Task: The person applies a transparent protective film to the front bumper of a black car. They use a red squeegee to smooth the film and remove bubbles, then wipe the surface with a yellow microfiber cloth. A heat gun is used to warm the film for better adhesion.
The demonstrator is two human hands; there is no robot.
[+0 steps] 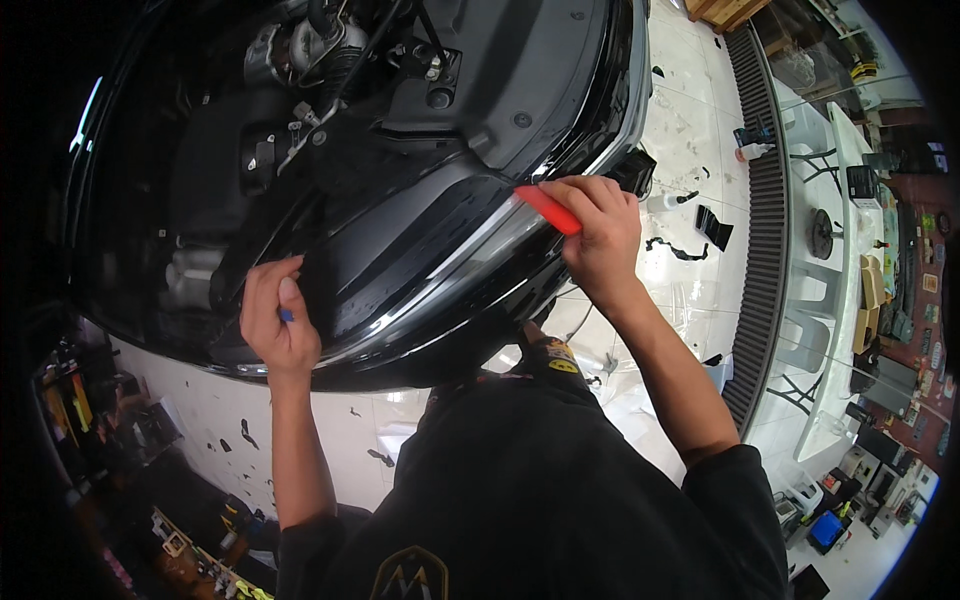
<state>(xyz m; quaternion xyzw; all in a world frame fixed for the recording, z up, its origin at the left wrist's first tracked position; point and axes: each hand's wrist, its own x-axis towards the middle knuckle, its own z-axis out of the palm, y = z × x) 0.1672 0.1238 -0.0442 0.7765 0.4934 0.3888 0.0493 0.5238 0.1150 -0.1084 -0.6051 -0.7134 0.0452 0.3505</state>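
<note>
Firstly, one flat, blade-shaped red scraper, seemingly plastic (548, 210): located against the front corner of a glossy black car body (430, 225), in the right hand (604, 235), fingers closed on its near end. Handling, by judgement: light, fairly stiff, smooth, not fragile; best held by that near end. Long axis: slanting, outer end pointing leftward and away, toward the engine bay (330, 80). Left hand (268, 325): fingers curled round a small blue object (286, 315); whether the tips pinch anything else, I cannot tell.
</note>
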